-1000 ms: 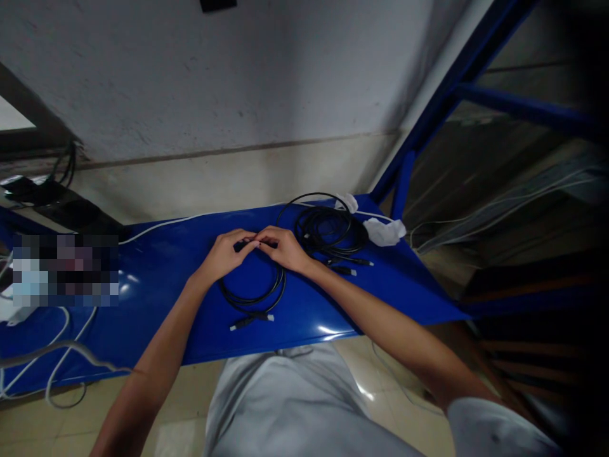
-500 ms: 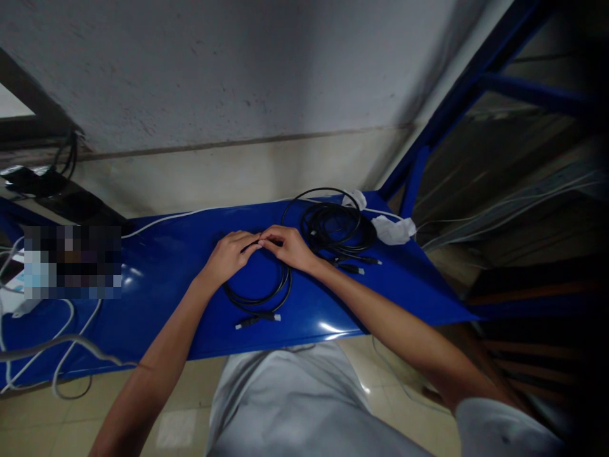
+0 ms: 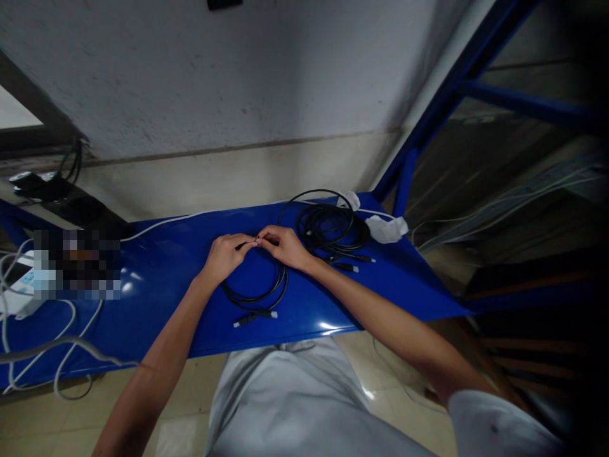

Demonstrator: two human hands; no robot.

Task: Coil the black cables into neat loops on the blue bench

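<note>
Here the left hand (image 3: 224, 254) and right hand (image 3: 285, 246) meet, each grip pinched on the cable (image 3: 257, 296) at its far arc; the loop lies on the worktop (image 3: 166, 285) toward the person (plugs (image 3: 254, 315) nearest).

Blue metal table (image 3: 143, 298) sitting against a grey wall (image 3: 190, 76). Black cable bundle (image 3: 333, 230) lying at its far right end, crumpled white wrappers (image 3: 386, 230) lying just beside it. White cords (image 3: 66, 341) trailing over the left end.
</note>
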